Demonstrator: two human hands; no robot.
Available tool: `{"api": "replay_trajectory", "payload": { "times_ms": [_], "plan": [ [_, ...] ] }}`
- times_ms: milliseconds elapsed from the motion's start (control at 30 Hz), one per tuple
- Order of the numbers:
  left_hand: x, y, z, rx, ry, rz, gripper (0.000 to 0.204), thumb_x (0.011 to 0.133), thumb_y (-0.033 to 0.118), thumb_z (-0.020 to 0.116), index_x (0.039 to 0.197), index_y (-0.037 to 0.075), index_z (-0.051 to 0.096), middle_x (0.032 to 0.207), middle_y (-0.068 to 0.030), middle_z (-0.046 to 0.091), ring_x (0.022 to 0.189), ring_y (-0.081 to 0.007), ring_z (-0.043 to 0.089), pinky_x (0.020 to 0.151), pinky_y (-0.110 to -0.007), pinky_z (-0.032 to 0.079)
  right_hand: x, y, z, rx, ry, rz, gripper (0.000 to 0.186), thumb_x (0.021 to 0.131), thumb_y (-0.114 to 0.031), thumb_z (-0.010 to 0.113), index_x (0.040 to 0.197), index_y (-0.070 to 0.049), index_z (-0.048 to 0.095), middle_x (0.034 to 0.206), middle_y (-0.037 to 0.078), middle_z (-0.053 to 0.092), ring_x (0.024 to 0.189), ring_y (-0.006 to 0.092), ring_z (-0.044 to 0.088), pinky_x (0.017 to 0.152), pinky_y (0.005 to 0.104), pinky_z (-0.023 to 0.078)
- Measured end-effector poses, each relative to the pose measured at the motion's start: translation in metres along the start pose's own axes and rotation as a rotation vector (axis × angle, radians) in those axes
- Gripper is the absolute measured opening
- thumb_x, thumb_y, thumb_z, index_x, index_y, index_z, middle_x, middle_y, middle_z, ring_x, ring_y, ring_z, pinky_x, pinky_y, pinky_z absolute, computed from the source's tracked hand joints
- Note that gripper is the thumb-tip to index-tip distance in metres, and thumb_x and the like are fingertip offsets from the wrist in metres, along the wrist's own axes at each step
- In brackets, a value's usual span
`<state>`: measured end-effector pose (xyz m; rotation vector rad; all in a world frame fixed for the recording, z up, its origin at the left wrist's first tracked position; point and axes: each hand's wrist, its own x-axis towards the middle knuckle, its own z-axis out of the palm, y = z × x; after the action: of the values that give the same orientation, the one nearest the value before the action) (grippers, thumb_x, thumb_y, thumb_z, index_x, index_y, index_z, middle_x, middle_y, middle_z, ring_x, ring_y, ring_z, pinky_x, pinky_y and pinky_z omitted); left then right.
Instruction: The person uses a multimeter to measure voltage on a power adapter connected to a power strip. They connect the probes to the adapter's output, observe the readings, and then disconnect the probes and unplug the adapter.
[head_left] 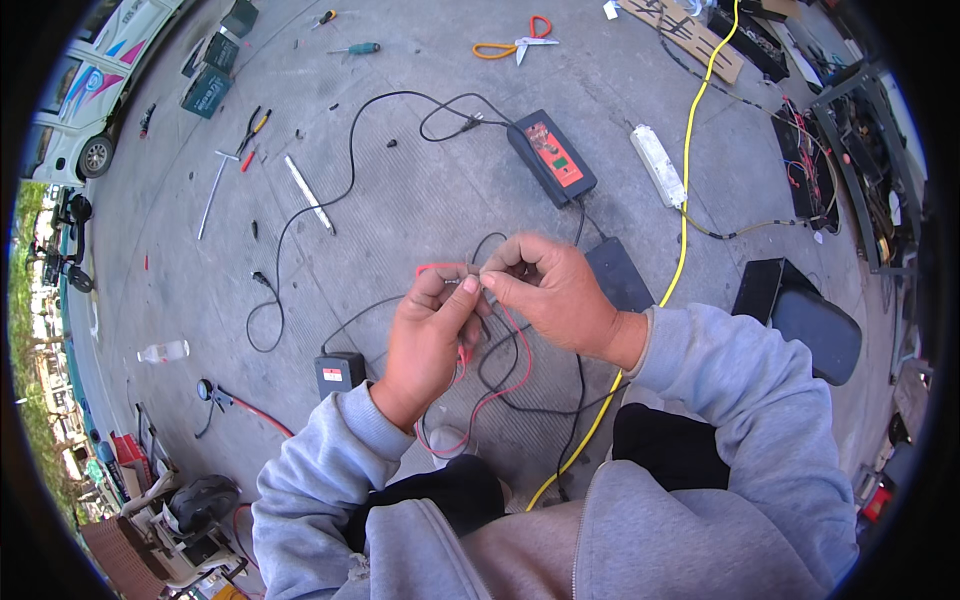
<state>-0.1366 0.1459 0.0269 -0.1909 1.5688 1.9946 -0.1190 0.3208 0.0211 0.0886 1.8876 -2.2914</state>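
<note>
Both my hands meet above the concrete floor, fingertips touching. My left hand (425, 345) is closed in a pinch, with a thin red wire (437, 267) running through its fingers. Thumb and forefinger of my right hand (565, 300) press together at the same spot; what they pinch is too small to make out. Loops of red wire and black cable (510, 402) hang or lie below my hands. Beyond my right hand lies a black charger box (553, 160) with a red label, and a flat black box (619, 272) sits partly behind that hand.
A yellow cable (690, 150) crosses the floor on the right, past a white power adapter (658, 165). A small black box (340, 373) stands left of my left hand. Orange-handled scissors (518, 48), pliers (252, 132) and a plastic bottle (163, 352) lie farther out.
</note>
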Motion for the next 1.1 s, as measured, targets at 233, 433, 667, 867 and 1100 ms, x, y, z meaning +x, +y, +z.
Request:
{"api": "replay_trajectory", "payload": {
  "times_ms": [233,433,667,867,1100],
  "plan": [
    [-0.001,0.007,-0.008,-0.232,0.063,-0.052,0.012,0.098,0.015,0.060,0.101,0.004,0.064,0.074,0.0010,0.054,0.052,-0.0041,0.036,0.046,-0.021,0.029,-0.002,0.012,-0.001,-0.743,-0.042,-0.689,0.017,0.077,-0.005,0.071,0.081,-0.007,0.055,0.076,0.008,0.055,0.071,0.0262,0.059,0.062,0.0375,0.048],
    [-0.004,0.023,-0.033,0.122,-0.038,-0.175,0.015,0.098,0.016,0.061,0.099,0.001,0.065,0.074,0.0042,0.055,0.055,-0.0013,0.040,0.048,-0.020,0.030,-0.001,-0.003,-0.011,-0.711,-0.035,-0.606,0.018,0.078,-0.008,0.072,0.092,-0.008,0.060,0.084,0.008,0.059,0.080,0.0290,0.059,0.071,0.0397,0.049],
    [-0.010,0.016,-0.029,0.348,-0.201,-0.050,0.017,0.096,0.014,0.063,0.101,-0.002,0.066,0.078,0.0026,0.061,0.068,-0.0040,0.052,0.059,-0.022,0.043,0.006,-0.008,-0.017,-0.819,-0.240,-0.719,0.019,0.081,-0.009,0.072,0.099,-0.006,0.065,0.090,0.008,0.063,0.089,0.0292,0.060,0.079,0.0399,0.050],
    [-0.013,0.015,-0.028,0.504,-0.250,-0.039,0.016,0.094,0.013,0.066,0.098,-0.002,0.067,0.077,0.0035,0.059,0.067,-0.0032,0.049,0.058,-0.023,0.041,0.003,-0.002,-0.018,-0.851,-0.311,-0.763,0.014,0.078,-0.008,0.068,0.090,-0.004,0.063,0.087,0.009,0.060,0.083,0.0295,0.060,0.073,0.0413,0.049],
    [-0.012,0.019,-0.031,0.610,-0.376,-0.082,0.016,0.096,0.011,0.063,0.103,-0.001,0.069,0.085,0.0016,0.065,0.072,-0.0045,0.055,0.065,-0.021,0.046,-0.002,-0.001,-0.018,-0.860,-0.342,-0.674,0.014,0.075,-0.007,0.067,0.087,-0.004,0.060,0.084,0.010,0.058,0.079,0.0297,0.059,0.068,0.0427,0.048]
  ]
}}
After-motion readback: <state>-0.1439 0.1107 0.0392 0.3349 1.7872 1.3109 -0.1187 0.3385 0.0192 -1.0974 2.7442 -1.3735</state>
